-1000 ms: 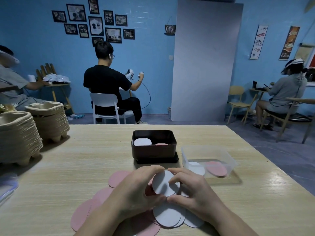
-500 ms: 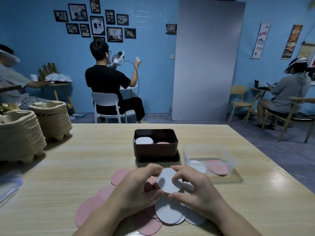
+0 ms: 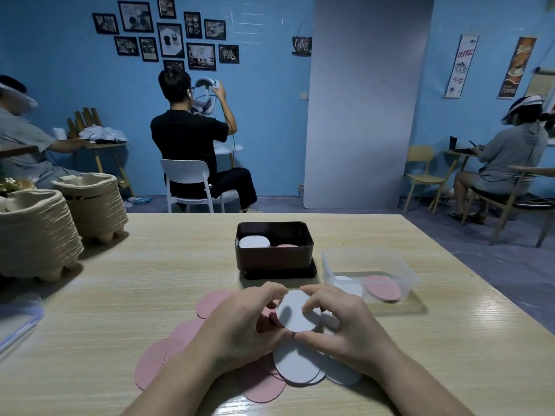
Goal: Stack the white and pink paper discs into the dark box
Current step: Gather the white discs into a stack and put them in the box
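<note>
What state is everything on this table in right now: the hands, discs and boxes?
white disc: held above the table, tilted toward the camera.
left hand: pinches its left edge.
right hand: pinches its right edge.
dark box: open, white stack left, pink stack right.
clear tub: open, white and pink discs inside.
loose discs: overlapping on the table beneath the hands.

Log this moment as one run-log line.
hands: left hand and right hand pinch white disc | pile: loose discs under hands | box: white stack, pink stack inside | next: probably disc to box
</note>
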Tool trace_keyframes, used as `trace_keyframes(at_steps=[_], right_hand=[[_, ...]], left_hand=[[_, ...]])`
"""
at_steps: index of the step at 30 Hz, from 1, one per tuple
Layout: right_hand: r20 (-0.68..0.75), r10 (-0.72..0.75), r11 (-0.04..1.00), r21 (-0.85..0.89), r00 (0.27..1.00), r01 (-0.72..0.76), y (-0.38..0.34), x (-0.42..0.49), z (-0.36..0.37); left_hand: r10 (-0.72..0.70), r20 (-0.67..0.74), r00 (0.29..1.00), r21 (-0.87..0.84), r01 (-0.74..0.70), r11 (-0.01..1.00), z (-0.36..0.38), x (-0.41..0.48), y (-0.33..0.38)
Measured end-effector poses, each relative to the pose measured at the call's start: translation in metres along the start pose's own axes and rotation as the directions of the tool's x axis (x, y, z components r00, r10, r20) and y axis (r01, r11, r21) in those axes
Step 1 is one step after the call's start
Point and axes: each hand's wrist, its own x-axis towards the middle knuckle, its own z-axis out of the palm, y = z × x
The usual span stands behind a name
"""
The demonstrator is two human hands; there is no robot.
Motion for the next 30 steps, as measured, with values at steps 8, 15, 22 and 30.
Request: trace_keyframes(at_steps=[8,15,22,30], right_hand=[[-0.120,0.033,0.999,0.007,0.992,-0.032,-0.012,-0.017,-0.027],[-0.144,0.125,0.992,0.038,0.982,-0.120,-0.004,-0.047,-0.032],[-0.047,0.167,0.986,-0.007,0.985,-0.167,-0.004,-0.048,-0.028],[-0.088,0.171,0.985,-0.020,0.981,-0.173,-0.004,-0.049,-0.028]], left_hand=[[0.013,0.042,0.999,0.042,-0.015,0.999,-0.014,-0.008,0.012],[0.083,0.177,0.981,0.075,-0.098,0.992,-0.010,-0.015,0.023],[0.086,0.168,0.982,0.041,-0.094,0.995,-0.010,-0.016,0.021],[0.078,0.055,0.995,-0.056,-0.075,0.996,-0.017,-0.019,0.018]])
